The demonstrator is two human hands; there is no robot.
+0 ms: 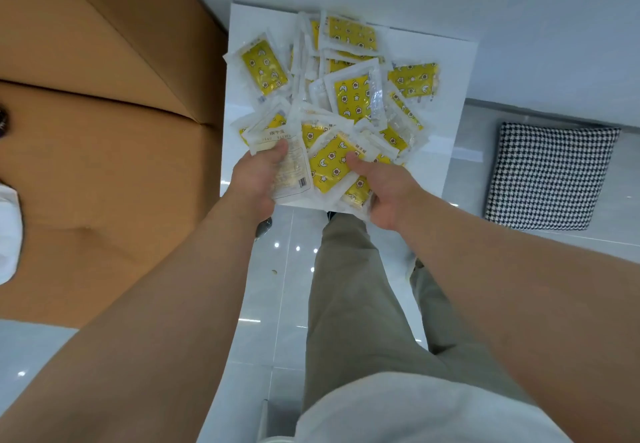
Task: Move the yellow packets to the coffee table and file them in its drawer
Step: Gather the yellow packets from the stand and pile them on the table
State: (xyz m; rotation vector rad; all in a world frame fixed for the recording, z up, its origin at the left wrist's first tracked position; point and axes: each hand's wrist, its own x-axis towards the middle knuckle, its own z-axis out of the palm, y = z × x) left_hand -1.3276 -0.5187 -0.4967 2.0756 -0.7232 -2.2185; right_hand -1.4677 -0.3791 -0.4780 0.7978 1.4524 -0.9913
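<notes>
Early stage, by my reading. Yellow packets (pixel 341 96) heaped on white bench (pixel 446 96), beside tan sofa (pixel 104 96). Left hand (pixel 258 179) closed around a face-down packet; right hand (pixel 384 189) curled on yellow-faced packets at near edge. No drawer visible; carrying and filing remain.

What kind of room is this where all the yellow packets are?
Probably a living room at home. A big tan sofa stands beside a small white table heaped with yellow packets, a checked cushion lies nearby, and the floor is shiny tile.
</notes>
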